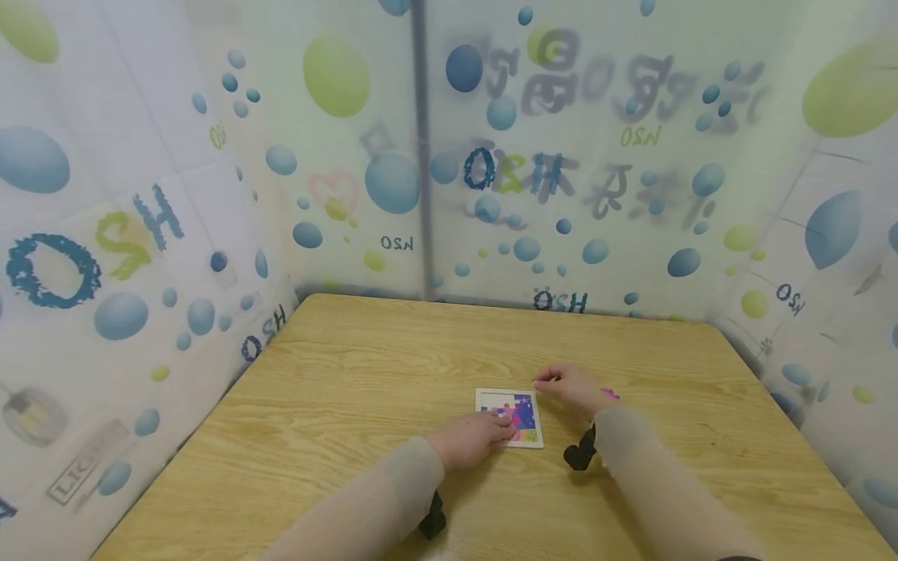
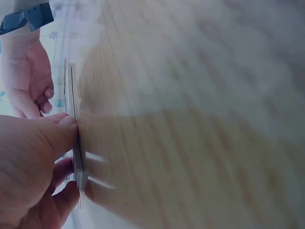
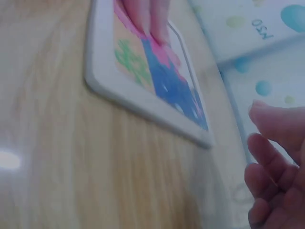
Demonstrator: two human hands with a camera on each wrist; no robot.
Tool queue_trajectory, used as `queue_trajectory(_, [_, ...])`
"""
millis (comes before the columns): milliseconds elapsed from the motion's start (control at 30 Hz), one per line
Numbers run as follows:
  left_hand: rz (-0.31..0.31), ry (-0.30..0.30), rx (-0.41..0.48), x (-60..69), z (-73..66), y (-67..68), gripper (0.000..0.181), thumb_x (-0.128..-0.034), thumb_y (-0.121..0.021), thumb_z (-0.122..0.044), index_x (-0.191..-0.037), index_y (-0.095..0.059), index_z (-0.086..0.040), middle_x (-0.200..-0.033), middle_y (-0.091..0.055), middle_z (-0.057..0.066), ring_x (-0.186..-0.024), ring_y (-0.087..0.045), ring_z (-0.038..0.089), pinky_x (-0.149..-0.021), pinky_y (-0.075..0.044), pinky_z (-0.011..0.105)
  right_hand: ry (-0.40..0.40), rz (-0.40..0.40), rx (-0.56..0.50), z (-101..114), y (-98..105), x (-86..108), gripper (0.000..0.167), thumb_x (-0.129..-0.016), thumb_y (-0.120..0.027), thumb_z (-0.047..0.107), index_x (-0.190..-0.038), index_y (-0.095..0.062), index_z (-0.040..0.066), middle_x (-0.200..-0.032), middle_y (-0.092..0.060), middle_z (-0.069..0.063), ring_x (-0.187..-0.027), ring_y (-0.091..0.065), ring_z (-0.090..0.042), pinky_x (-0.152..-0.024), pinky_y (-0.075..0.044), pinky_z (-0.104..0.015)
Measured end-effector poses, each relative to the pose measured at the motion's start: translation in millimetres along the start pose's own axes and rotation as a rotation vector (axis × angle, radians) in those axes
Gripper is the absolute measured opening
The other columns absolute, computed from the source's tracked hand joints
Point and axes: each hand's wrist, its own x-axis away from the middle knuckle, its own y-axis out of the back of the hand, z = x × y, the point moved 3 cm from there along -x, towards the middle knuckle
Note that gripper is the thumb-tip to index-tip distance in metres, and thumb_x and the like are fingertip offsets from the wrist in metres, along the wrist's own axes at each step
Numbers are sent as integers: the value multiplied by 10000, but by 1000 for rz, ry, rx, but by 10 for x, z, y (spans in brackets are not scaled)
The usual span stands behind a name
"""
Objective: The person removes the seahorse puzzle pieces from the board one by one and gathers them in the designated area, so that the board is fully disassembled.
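A flat picture puzzle in a white frame (image 1: 541, 432) lies on the table, its coloured part blue, pink and green, with a white area at the upper left. My left hand (image 1: 471, 439) rests on it from the left, fingertips on the pink part; the left wrist view shows the thumb at the frame's edge. Beside the frame's top right corner is my right hand (image 1: 574, 389), fingers loosely bent. In the right wrist view a gap shows between this hand's thumb and fingers (image 3: 274, 167), and nothing is seen held.
A small pink item (image 1: 611, 394) lies on the wooden table (image 1: 379, 351) behind my right wrist, partly hidden by it. Pale curtains (image 1: 351, 156) with blue and green dots stand around the table's back and sides. Black straps and mounts sit at both wrists.
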Motion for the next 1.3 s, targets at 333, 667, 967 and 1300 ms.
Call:
queue_trajectory(333, [-12, -31, -14, 1, -1, 3, 366, -1039, -427, -221, -1379, -537, -144, -1439, -473, 17, -1352, -400, 163, -1118, -307, 285, 97, 43, 9, 121, -304, -36, 81, -905, -666, 137, -932, -712, 75, -986, -576, -52, -903, -492, -208, -769, -416, -324])
queue_trajectory(667, [-11, -21, -9, -7, 7, 1, 367, -1036, -433, -217, -1381, -533, -143, -1442, -469, 19, -1346, -407, 157, -1112, -317, 281, 139, 33, 113, 117, -368, -20, 64, -868, -708, 101, -804, -705, 101, -928, -542, -40, -887, -477, -204, -816, -397, -360])
queue_trajectory(967, [-7, -16, -7, -16, 22, -27, 370, -1035, -434, -220, -1387, -528, -155, -1455, -453, 12, -1353, -397, 159, -1116, -314, 291, 161, 28, 157, 95, -372, -21, 74, -861, -720, 116, -788, -720, 127, -929, -543, -19, -882, -481, -184, -822, -397, -357])
queue_trajectory(1300, [-8, -25, -22, -13, 9, -14, 368, -1030, -452, -211, -1383, -531, -145, -1450, -460, 19, -1349, -404, 160, -1113, -315, 280, 146, 39, 168, 130, -372, 6, 67, -857, -727, 119, -790, -725, 121, -916, -563, -24, -876, -497, -195, -853, -414, -394])
